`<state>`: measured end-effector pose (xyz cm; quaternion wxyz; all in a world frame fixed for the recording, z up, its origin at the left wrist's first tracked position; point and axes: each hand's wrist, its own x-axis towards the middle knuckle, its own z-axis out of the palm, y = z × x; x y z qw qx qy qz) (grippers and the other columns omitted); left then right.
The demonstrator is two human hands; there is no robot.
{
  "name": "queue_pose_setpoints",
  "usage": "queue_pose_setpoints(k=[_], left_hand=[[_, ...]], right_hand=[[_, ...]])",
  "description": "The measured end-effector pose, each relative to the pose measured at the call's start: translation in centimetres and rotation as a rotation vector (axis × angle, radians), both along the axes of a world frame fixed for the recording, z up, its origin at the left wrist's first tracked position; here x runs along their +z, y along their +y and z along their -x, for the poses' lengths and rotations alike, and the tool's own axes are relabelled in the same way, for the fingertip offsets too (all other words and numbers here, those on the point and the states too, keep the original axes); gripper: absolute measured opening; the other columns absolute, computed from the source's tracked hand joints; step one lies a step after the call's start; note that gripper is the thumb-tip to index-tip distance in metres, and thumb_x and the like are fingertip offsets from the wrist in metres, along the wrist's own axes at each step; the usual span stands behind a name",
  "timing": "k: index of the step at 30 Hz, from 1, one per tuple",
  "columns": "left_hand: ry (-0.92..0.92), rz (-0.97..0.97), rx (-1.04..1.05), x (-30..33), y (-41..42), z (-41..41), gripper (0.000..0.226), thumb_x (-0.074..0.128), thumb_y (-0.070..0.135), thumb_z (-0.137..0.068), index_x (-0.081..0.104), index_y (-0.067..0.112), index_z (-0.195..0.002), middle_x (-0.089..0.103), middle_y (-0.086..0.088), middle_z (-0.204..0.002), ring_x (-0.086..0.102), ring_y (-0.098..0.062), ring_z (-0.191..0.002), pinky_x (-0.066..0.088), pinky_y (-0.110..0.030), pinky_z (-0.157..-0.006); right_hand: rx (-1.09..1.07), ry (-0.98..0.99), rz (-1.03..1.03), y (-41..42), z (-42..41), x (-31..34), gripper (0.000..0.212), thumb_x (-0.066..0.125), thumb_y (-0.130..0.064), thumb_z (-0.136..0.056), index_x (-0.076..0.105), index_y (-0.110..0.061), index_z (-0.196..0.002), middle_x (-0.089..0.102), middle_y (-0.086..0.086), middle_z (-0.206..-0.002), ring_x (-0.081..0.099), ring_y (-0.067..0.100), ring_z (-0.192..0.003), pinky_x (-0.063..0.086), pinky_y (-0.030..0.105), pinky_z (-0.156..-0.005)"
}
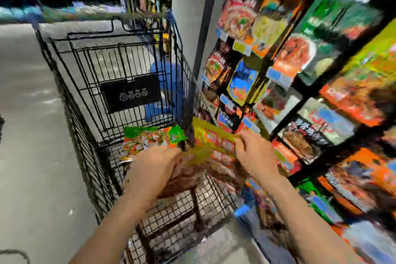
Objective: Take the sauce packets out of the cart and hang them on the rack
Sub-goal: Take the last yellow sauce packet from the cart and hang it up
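Both grips are closed on one yellow-and-red sauce packet, left hand at its near end, right hand pinching its top edge, above the cart. More packets lie just beyond the left grip in the cart. Beside the right grip stands the rack, crowded. Blur hides the packet's hang hole; I judge it could miss its peg or knock neighbours loose.

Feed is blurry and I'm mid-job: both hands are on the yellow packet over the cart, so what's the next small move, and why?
Probably lift the yellow packet clear of the cart rim and swing it right toward the rack. The left hand and right hand both grip it, and it hangs above the cart's right edge, not yet on a hook.
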<state>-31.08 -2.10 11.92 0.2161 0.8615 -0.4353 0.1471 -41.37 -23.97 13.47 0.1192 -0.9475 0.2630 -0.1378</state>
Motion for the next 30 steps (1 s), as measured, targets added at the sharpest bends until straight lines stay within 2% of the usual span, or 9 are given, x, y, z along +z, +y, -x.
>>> queue_pose_setpoints(k=[1, 3, 4, 7, 10, 15, 20, 25, 30], left_hand=[[-0.067, 0.017, -0.063, 1.2, -0.7, -0.3, 0.037, 0.043, 0.042, -0.087, 0.073, 0.023, -0.076, 0.067, 0.001, -0.063, 0.064, -0.02, -0.056, 0.051, -0.028, -0.046], [-0.164, -0.009, -0.153, 3.7, -2.4, -0.7, 0.008, 0.064, 0.03, -0.075, 0.071, 0.025, -0.076, 0.066, 0.003, -0.063, 0.063, -0.021, -0.056, 0.051, -0.029, -0.049], [-0.203, -0.031, -0.18, 5.1, -3.5, -0.8, 0.008, 0.071, 0.025, -0.068, 0.069, 0.027, -0.075, 0.064, 0.004, -0.062, 0.062, -0.022, -0.056, 0.049, -0.03, -0.049], [-0.337, 0.042, -0.294, 8.6, -7.1, -0.3, 0.011, 0.057, 0.021, -0.069, 0.065, 0.026, -0.074, 0.061, 0.004, -0.063, 0.059, -0.024, -0.058, 0.041, -0.03, -0.048], [-0.43, 0.185, -0.409, 12.9, -10.9, 1.4, 0.02, 0.049, 0.026, -0.079, 0.069, 0.024, -0.081, 0.067, 0.003, -0.07, 0.061, -0.024, -0.059, 0.044, -0.03, -0.048], [-0.472, 0.331, -0.485, 19.8, -16.4, 5.4, 0.021, 0.067, 0.021, -0.066, 0.071, 0.017, -0.086, 0.071, -0.003, -0.078, 0.064, -0.027, -0.062, 0.048, -0.034, -0.052], [-0.47, 0.525, -0.533, 25.6, -21.5, 9.3, 0.032, 0.047, 0.03, -0.073, 0.072, 0.013, -0.084, 0.07, -0.006, -0.075, 0.066, -0.028, -0.062, 0.047, -0.033, -0.053], [-0.433, 0.687, -0.594, 30.1, -26.9, 11.1, 0.027, 0.052, 0.037, -0.08, 0.07, 0.018, -0.087, 0.069, -0.004, -0.074, 0.065, -0.026, -0.064, 0.049, -0.035, -0.056], [-0.494, 0.803, -0.559, 33.6, -30.1, 11.5, 0.028, 0.054, 0.036, -0.079, 0.072, 0.016, -0.085, 0.07, -0.005, -0.073, 0.058, -0.018, -0.069, 0.04, -0.032, -0.057]], right_hand=[[-0.028, -0.037, 0.034, -0.4, 0.9, 1.9, 0.015, 0.047, -0.023, -0.09, 0.061, -0.016, -0.09, 0.066, 0.007, -0.094, 0.061, 0.031, -0.092, 0.045, 0.038, -0.071], [-0.068, -0.128, 0.097, -1.4, 2.9, 5.5, 0.013, 0.051, -0.02, -0.089, 0.061, -0.014, -0.087, 0.066, 0.009, -0.089, 0.061, 0.032, -0.088, 0.045, 0.039, -0.068], [-0.091, -0.168, 0.126, -1.9, 3.9, 7.1, 0.012, 0.052, -0.019, -0.089, 0.062, -0.013, -0.087, 0.066, 0.01, -0.089, 0.061, 0.033, -0.088, 0.046, 0.039, -0.068], [-0.156, -0.264, 0.221, -3.8, 7.5, 11.9, 0.014, 0.055, -0.021, -0.089, 0.066, -0.016, -0.095, 0.067, 0.007, -0.096, 0.062, 0.031, -0.092, 0.048, 0.04, -0.071], [-0.187, -0.4, 0.322, -6.2, 11.9, 16.8, 0.013, 0.057, -0.019, -0.089, 0.068, -0.016, -0.095, 0.068, 0.004, -0.096, 0.062, 0.029, -0.09, 0.049, 0.038, -0.069], [-0.239, -0.525, 0.463, -10.4, 18.6, 25.0, 0.015, 0.056, -0.016, -0.09, 0.068, -0.011, -0.099, 0.067, 0.009, -0.1, 0.06, 0.031, -0.095, 0.044, 0.034, -0.071], [-0.255, -0.555, 0.591, -14.6, 23.7, 31.9, 0.018, 0.055, -0.015, -0.09, 0.067, -0.005, -0.1, 0.067, 0.015, -0.103, 0.059, 0.034, -0.099, 0.047, 0.04, -0.081], [-0.271, -0.583, 0.738, -17.8, 26.8, 37.2, 0.016, 0.058, -0.017, -0.087, 0.068, -0.009, -0.096, 0.07, 0.015, -0.1, 0.061, 0.035, -0.095, 0.041, 0.037, -0.076], [-0.25, -0.591, 0.782, -20.1, 26.5, 40.9, 0.016, 0.058, -0.018, -0.086, 0.067, -0.012, -0.097, 0.069, 0.012, -0.103, 0.06, 0.035, -0.099, 0.048, 0.044, -0.084]])
